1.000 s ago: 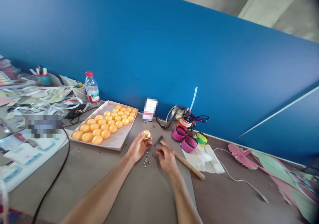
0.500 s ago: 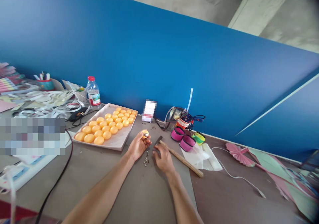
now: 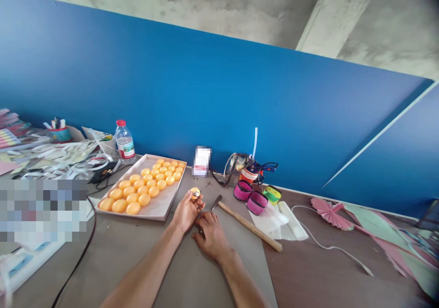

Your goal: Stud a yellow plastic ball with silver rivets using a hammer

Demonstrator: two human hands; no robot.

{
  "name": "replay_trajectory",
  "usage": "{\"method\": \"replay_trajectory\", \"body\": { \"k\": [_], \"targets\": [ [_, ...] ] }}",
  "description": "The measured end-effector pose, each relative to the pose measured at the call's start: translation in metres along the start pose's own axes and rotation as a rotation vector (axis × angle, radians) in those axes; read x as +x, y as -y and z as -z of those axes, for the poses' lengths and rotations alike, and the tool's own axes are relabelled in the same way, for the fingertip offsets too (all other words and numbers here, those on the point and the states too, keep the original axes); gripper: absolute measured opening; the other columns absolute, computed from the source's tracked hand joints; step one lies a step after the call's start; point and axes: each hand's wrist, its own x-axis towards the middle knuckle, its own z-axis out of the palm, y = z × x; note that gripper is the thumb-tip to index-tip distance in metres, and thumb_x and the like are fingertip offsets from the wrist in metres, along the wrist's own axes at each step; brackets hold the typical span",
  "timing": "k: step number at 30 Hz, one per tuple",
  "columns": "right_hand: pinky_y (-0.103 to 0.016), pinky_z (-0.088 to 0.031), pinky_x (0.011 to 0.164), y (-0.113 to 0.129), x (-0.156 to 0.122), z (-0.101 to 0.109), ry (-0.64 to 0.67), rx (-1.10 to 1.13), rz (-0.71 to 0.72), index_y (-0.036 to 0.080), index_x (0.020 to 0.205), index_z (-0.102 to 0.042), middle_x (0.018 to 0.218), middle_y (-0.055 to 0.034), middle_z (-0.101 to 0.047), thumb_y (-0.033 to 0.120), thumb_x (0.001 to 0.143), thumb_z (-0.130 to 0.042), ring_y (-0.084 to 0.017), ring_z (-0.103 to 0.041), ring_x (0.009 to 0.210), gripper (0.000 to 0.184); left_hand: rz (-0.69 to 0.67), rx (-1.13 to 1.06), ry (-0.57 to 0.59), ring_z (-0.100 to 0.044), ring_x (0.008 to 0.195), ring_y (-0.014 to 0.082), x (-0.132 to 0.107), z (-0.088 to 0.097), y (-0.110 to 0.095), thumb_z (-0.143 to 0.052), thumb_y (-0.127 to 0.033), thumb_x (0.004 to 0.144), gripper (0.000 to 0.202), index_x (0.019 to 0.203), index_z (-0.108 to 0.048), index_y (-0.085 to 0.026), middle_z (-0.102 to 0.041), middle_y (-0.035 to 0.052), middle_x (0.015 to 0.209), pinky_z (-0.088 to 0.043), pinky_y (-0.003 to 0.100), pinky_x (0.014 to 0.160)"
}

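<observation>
My left hand (image 3: pixel 187 212) is closed around an orange ball (image 3: pixel 195 193) that looks like a table-tennis ball, with a shiny metal piece at its front. Just right of it, my right hand (image 3: pixel 211 236) rests low over the table with fingers curled down at small metal pieces (image 3: pixel 200 230), which it mostly covers. What its fingertips pinch, if anything, is hidden. A hammer (image 3: pixel 252 227) with a wooden handle lies beyond and to the right of that hand. Left of my hands, a shallow box (image 3: pixel 159 212) holds rows of similar orange balls (image 3: pixel 144 199).
A plastic bottle (image 3: pixel 125 146) stands behind the box. Tangled white strips (image 3: pixel 68 155) and a power strip (image 3: pixel 36 262) lie at left. Pink wristbands (image 3: pixel 257 202), a clear plastic roll (image 3: pixel 293 223), a white cable (image 3: pixel 329 246) and a pink paper fan (image 3: pixel 331 214) sit at right.
My right hand has moved from beside the hammer head, left and nearer, onto the small metal pieces. My left hand still holds the ball. The camera view has tilted slightly upward.
</observation>
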Motion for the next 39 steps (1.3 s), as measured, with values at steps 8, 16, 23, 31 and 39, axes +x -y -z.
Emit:
{"method": "replay_trajectory", "body": {
  "k": [8, 16, 23, 31, 39],
  "targets": [
    [-0.031, -0.035, 0.074, -0.006, 0.002, -0.012, -0.054, -0.1, -0.019, 0.018, 0.071, -0.054, 0.084, -0.0052, -0.054, 0.011, 0.075, -0.047, -0.019, -0.046, 0.084, 0.011, -0.003, 0.008, -0.018, -0.055, 0.058, 0.0106, 0.001, 0.001, -0.001, -0.055, -0.032, 0.079, 0.018, 0.087, -0.056, -0.015, -0.06, 0.0042, 0.072, -0.048, 0.028, 0.065],
    [-0.033, -0.034, 0.073, -0.011, 0.001, -0.017, -0.125, -0.27, -0.145, 0.017, 0.07, -0.054, 0.082, -0.0085, -0.054, 0.009, 0.07, -0.045, -0.021, -0.045, 0.082, 0.012, 0.009, 0.01, -0.053, -0.054, 0.056, 0.0098, 0.0, 0.004, 0.0, -0.055, -0.032, 0.079, 0.019, 0.084, -0.056, -0.014, -0.06, 0.0042, 0.071, -0.048, 0.027, 0.063],
    [-0.032, -0.036, 0.075, -0.007, 0.002, -0.016, -0.141, -0.339, -0.146, 0.017, 0.072, -0.055, 0.084, -0.0086, -0.056, 0.011, 0.073, -0.045, -0.021, -0.046, 0.083, 0.012, -0.005, 0.026, -0.032, -0.055, 0.054, 0.0095, -0.001, 0.005, -0.001, -0.056, -0.032, 0.078, 0.019, 0.085, -0.054, -0.014, -0.06, 0.004, 0.07, -0.048, 0.026, 0.062],
    [-0.032, -0.037, 0.077, 0.0, 0.0, -0.014, -0.122, -0.468, -0.176, 0.017, 0.078, -0.059, 0.088, -0.0097, -0.059, 0.015, 0.078, -0.043, -0.022, -0.049, 0.087, 0.016, -0.035, 0.107, 0.018, -0.056, 0.053, 0.0105, -0.003, 0.011, 0.005, -0.058, -0.031, 0.074, 0.018, 0.078, -0.051, -0.015, -0.06, 0.003, 0.066, -0.048, 0.027, 0.062],
    [-0.032, -0.038, 0.078, 0.005, 0.002, -0.01, -0.117, -0.469, -0.172, 0.016, 0.08, -0.059, 0.09, -0.0106, -0.059, 0.014, 0.079, -0.041, -0.022, -0.05, 0.088, 0.019, -0.04, 0.175, 0.014, -0.056, 0.05, 0.0105, -0.008, 0.007, 0.006, -0.057, -0.029, 0.075, 0.016, 0.073, -0.048, -0.016, -0.056, 0.0005, 0.058, -0.046, 0.024, 0.057]
  ]
}}
